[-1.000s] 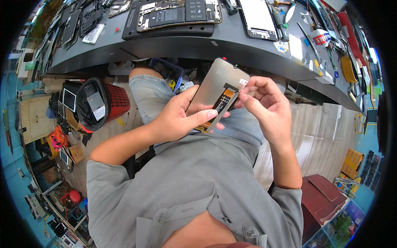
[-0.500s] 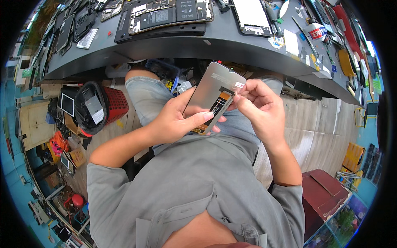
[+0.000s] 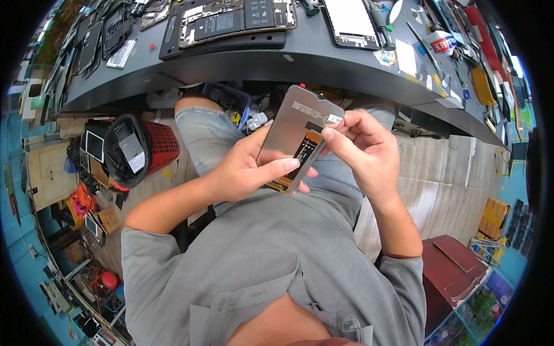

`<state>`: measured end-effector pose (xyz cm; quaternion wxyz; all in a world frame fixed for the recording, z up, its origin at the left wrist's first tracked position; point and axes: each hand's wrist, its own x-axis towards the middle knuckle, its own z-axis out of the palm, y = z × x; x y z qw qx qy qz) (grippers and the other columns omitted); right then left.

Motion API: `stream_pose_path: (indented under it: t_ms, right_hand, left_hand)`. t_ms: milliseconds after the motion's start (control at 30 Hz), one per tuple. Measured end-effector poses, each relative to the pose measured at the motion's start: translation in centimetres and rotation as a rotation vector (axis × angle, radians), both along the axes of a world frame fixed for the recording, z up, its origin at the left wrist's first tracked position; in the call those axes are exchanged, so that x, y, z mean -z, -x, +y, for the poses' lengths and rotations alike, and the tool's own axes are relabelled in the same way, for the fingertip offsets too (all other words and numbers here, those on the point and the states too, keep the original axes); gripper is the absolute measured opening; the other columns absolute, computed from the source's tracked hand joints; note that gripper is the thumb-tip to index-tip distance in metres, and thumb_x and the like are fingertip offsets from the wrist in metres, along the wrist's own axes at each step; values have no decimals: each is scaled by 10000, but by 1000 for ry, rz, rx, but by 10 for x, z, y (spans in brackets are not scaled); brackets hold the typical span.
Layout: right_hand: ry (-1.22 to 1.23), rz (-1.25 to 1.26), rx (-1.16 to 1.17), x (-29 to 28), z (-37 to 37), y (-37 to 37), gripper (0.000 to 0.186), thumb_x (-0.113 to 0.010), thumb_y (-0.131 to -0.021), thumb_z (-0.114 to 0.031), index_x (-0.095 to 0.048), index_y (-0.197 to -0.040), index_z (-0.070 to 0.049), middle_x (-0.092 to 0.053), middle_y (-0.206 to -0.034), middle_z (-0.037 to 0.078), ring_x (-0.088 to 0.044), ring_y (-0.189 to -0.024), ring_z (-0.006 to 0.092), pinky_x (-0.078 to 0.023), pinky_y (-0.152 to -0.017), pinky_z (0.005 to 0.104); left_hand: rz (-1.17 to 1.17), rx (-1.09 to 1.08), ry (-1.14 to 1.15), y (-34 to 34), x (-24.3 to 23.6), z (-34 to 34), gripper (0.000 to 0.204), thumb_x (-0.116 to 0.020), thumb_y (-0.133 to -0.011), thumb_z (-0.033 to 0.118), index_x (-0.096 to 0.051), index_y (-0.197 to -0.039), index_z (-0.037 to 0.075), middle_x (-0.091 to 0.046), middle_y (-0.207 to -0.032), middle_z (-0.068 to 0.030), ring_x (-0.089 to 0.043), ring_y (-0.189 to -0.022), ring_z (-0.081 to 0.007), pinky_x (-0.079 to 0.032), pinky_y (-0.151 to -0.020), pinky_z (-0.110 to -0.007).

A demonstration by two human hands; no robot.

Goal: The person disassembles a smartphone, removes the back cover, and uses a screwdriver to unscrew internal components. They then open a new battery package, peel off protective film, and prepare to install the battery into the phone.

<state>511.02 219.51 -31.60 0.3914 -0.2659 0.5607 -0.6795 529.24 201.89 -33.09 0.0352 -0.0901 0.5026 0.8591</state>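
Above my lap, a phone screen (image 3: 288,131) is held with its silvery back up, tilted so its upper end leans toward the bench. An orange and black flex cable (image 3: 304,151) lies along its right side. Near its upper right edge sits a small white label (image 3: 333,119). My left hand (image 3: 245,161) wraps the lower left part, thumb across the back and fingertips showing beyond the right edge. My right hand (image 3: 369,144) pinches the right edge just below the label, with the thumb on top. Its curled fingers are partly hidden behind the thumb.
A grey bench (image 3: 231,72) curves ahead, bearing an opened phone (image 3: 236,23) on a black base, a white panel in a dark frame (image 3: 350,23) and tools. To the left stands a red basket (image 3: 158,144) with a black liner. A dark red box (image 3: 453,268) is at lower right.
The phone screen has tilted slightly in my hands, and its upper end has shifted a little left. My right thumb has moved slightly left and up along its edge.
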Motion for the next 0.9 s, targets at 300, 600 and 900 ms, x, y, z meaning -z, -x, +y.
stream_pose_path:
  t_ms: [300,600,900]
  right_hand:
    - [46,28,-50,-4,6,7,198,-737,-1044,52,-713,-1240,78,-785,-1101,115,-796,-968,221,-638,-877,352]
    - [-7,90,-36,-2,4,2,184,-720,-1013,69,-709,-1196,86,-783,-1084,88,-776,-992,137,-647,-890,295]
    - [-16,225,-11,-13,6,-6,152,-732,-991,64,-717,-1142,73,-760,-1016,78,-775,-872,138,-657,-838,307]
  left_hand:
    - [18,-13,-23,2,0,-3,560,-570,-1150,72,-360,-1663,-14,-618,-1562,-275,-745,-1299,-363,-689,-1023,-566]
    - [37,-12,97,0,3,0,566,-582,-1137,7,-350,-1653,-13,-651,-1539,-249,-745,-1313,-354,-650,-1103,-541]
    - [36,97,231,-5,3,-6,573,-601,-1140,38,-341,-1645,-41,-734,-1399,-238,-778,-1249,-336,-635,-1092,-500]
